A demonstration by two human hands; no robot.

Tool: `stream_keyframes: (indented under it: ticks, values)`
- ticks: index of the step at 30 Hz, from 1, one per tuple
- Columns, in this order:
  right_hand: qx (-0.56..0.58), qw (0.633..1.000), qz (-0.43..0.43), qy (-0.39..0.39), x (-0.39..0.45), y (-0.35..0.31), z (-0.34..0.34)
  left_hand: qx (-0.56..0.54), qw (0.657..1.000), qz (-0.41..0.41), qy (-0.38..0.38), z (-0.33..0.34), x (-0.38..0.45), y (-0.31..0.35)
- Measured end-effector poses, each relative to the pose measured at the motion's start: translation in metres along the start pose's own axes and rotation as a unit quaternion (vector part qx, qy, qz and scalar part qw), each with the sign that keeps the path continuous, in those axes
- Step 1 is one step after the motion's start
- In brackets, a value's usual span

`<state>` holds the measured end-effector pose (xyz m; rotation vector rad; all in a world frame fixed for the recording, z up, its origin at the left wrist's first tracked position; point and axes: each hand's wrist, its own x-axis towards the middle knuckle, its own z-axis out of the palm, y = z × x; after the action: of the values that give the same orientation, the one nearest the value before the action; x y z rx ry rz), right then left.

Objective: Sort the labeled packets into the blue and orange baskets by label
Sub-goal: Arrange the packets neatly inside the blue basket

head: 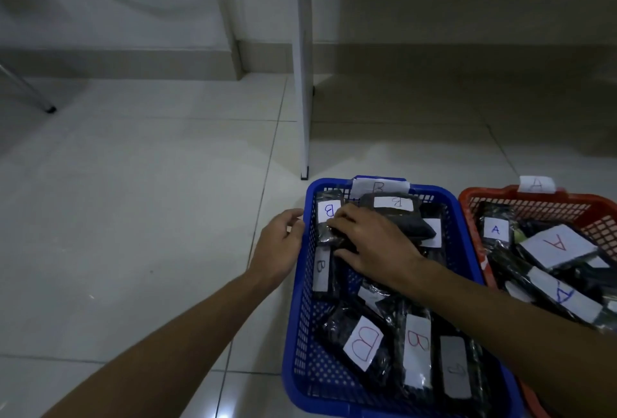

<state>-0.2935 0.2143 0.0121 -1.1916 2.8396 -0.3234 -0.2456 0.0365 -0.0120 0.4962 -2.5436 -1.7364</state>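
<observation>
1. Blue basket [465, 227] sits on the tiled floor [140, 217]; everything below is placed relative to it.
2. My right hand [370, 244] is inside the blue basket, far half, palm down, fingers curled onto a black packet [337, 239]. Looks like a grip, but I can't tell if it's truly closed around it.
3. My left hand [278, 245] is just outside the basket's left wall, fingers loosely bent against the rim near the far-left corner, holding nothing else.
4. B-labeled packets [362, 342] fill the basket: black bags with white tags, B in blue or red, some upside down. One tag [329, 211] shows right beside my right fingertips.
5. A paper B tag [380, 186] is on the basket's far rim.
6. Orange basket [597, 207] touches the blue basket's right side, holding A-labeled packets [557, 245]; paper A tag [537, 184] on its far rim.
7. A white furniture leg [302, 83] stands on the floor just beyond the basket's far-left corner.
</observation>
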Motion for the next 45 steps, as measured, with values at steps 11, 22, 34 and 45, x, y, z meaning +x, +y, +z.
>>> stream_keyframes:
  ticks: [11,22,34,45]
  values:
    - [-0.107,0.991,0.033,0.074,-0.003,-0.005,-0.001,0.0,1.0,-0.001,-0.027,-0.004,0.0,-0.002]
    - [0.308,0.887,0.339,-0.051,-0.029,-0.033,0.035,0.006,0.999,-0.01,-0.036,-0.003,-0.002,0.002]
    - [0.427,0.819,0.378,-0.066,-0.034,-0.027,0.032,0.013,0.999,0.001,-0.039,-0.005,-0.002,0.001]
    - [0.35,0.856,0.379,-0.034,-0.027,-0.032,0.042,0.05,0.997,0.026,-0.049,-0.008,0.0,-0.001]
